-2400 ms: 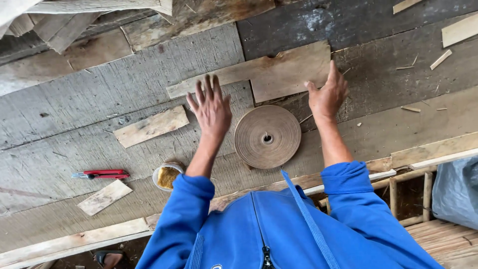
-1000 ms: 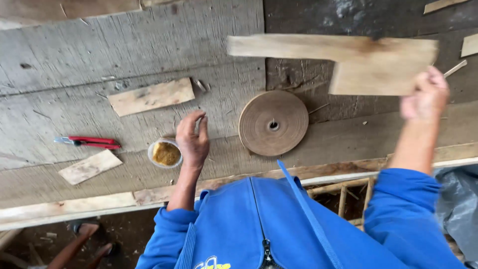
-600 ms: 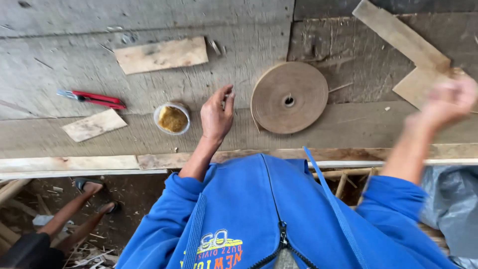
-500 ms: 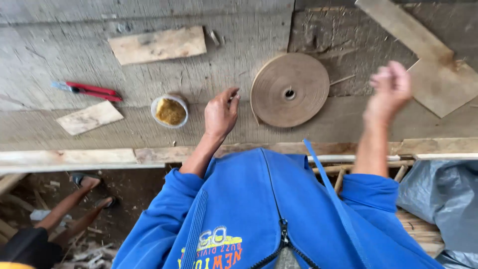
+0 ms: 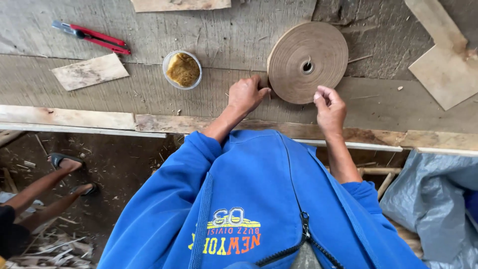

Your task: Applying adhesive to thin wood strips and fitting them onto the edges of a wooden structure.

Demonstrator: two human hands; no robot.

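— What's changed from a moment ago?

— Both hands are in at the roll of brown tape (image 5: 307, 62) now. Half a second back my right hand (image 5: 329, 105) was up in the air off to the roll's right, blurred; now it's down at the roll's lower right edge. My left hand (image 5: 247, 94) was hovering short of the roll; now it's pressed against the lower left edge.

— And the L-shaped board?

— That wood offcut (image 5: 444, 55) lies flat, well to the right of the roll. A second ago I had it lifted clear above the roll.

— How are your grips?

— Left fingers curled in, knuckles up, thumb tip touching the roll's rim. Whether they pinch anything I cannot tell. Right thumb and forefinger are drawn together just at the roll's edge, maybe on a tape end, but that's too small to make out.

— Describe the roll.

— Flat on the grey plank bench (image 5: 149, 89), a wide disc of tightly wound tan strip, small hole in the centre.

— What's near it?

— The little round tub of yellow-brown paste (image 5: 182, 69) sits left of the roll, the red-handled cutter (image 5: 92, 37) farther left, a small wood scrap (image 5: 89, 71) below that.
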